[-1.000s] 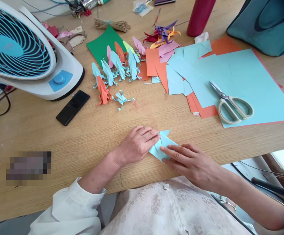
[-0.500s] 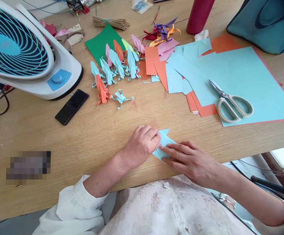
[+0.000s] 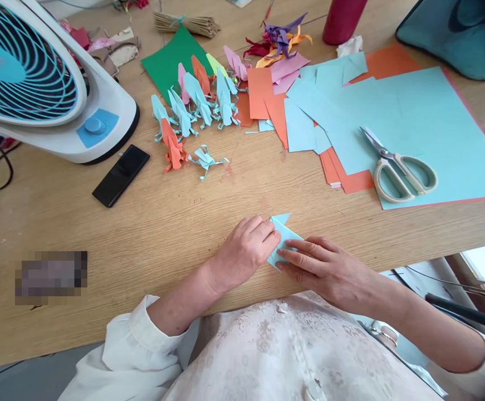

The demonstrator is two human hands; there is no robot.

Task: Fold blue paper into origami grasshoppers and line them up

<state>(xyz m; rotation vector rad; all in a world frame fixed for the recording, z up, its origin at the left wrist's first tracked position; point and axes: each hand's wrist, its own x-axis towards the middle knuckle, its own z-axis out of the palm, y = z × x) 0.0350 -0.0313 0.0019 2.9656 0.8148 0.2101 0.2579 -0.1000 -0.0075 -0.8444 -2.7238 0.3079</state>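
Note:
A small light-blue folded paper point(image 3: 284, 236) lies on the wooden table near its front edge, pointed corners showing at top and bottom. My left hand point(image 3: 248, 245) is closed over its left side, fingers curled and pressed on the paper. From the other side, my right hand point(image 3: 326, 264) lays its stretched fingers across the paper's right part, fingertips close to my left fingers. Both hands cover some of the folds. Beyond them stand several folded blue paper figures point(image 3: 225, 100) and an orange one point(image 3: 172, 143); a smaller blue paper figure point(image 3: 206, 159) lies in front.
Scissors point(image 3: 401, 167) lie on large blue sheets point(image 3: 446, 128) at the right. A black phone point(image 3: 121, 175) and a white fan point(image 3: 108, 106) are at the left. Behind are a green sheet point(image 3: 162, 58), a stick bundle point(image 3: 187, 25), a dark red bottle point(image 3: 344, 19) and a teal bag point(image 3: 459, 42).
My left hand has slid slightly right over the folded paper, covering more of it. The right fingers stay on it, and the whole view has shifted a little.

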